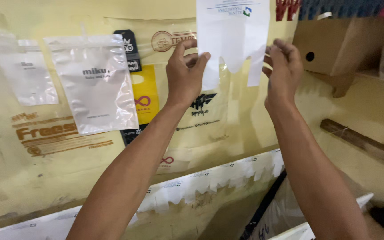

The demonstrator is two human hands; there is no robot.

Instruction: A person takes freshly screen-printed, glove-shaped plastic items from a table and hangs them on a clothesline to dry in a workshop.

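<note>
We have both arms up at the yellow wall (67,178), and between them hangs a white plastic bag (232,40) with a notched lower edge. Our left hand (185,73) pinches the bag's left lower flap between thumb and fingers, and our right hand (283,71) is closed on the right lower flap, so the sheet stays spread flat and taut against the wall instead of curling. Its top runs out of view above, so we cannot tell what fastens it there.

To the left a clear zip pouch (96,84) hangs tilted, and beside that a smaller frosted pouch (27,75); a black and yellow tag (143,93) sits just beside our left wrist. A strip of white bags (210,178) runs slantwise along the wall well below our forearms.

On the right it is tight: a brown cardboard box (334,44) on the shelf stands near our right hand, with a wooden batten (361,142) lower down. The freest room lies downward, between our arms
</note>
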